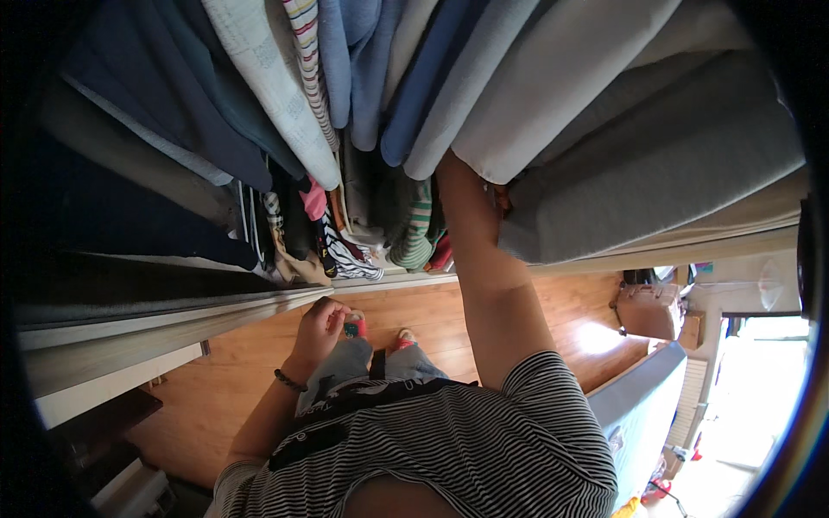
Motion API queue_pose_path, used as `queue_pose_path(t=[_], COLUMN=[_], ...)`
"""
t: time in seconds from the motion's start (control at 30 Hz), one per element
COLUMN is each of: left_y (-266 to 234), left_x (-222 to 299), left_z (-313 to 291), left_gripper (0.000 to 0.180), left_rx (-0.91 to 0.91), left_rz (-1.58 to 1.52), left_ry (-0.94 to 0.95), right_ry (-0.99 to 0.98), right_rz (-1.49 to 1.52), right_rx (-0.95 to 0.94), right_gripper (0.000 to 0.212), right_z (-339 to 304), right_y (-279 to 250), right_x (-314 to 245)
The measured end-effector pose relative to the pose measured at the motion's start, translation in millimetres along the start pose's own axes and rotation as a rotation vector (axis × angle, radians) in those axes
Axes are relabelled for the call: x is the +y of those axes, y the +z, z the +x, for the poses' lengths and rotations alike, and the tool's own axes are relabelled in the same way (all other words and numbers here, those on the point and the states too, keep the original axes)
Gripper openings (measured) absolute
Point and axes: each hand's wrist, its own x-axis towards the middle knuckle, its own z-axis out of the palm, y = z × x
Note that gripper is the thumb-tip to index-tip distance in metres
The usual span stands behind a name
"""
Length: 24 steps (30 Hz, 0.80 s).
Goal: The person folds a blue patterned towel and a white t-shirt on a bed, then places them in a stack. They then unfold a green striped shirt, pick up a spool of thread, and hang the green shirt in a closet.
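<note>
My left hand (319,326) hangs low in front of the wardrobe, by its bottom edge, with the fingers curled in; I see nothing in them. A dark bead bracelet (289,381) circles that wrist. My right forearm (479,224) reaches up into the row of hanging clothes, between a light grey garment (553,78) and a darker grey garment (639,173). The right hand is hidden behind the cloth, so its fingers and any hold do not show. A green striped garment (416,229) is just left of this forearm.
Blue garments (367,78) and dark garments (173,95) hang to the left. Folded clothes, among them a black-and-white patterned piece (350,259), lie at the wardrobe's bottom. A wooden floor (414,306) runs below; a bed-like light blue block (639,414) and a suitcase (649,311) stand right.
</note>
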Motion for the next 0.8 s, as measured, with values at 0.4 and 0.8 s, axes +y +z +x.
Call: queue_pose_path(t=[0.4,0.8], left_y=[19,84], left_x=[17,36], left_z=[38,208], left_gripper=[0.021,0.057], left_rx=[-0.104,0.184], left_rz=[-0.063,0.673], left_ry=[0.080,0.468], right_ry=[-0.158,-0.093], right_rz=[0.034,0.037], right_rx=[0.273,-0.350], right_gripper=[0.077,0.045], right_z=[-63,-330], right_y=[15,92], right_x=[-39,-34])
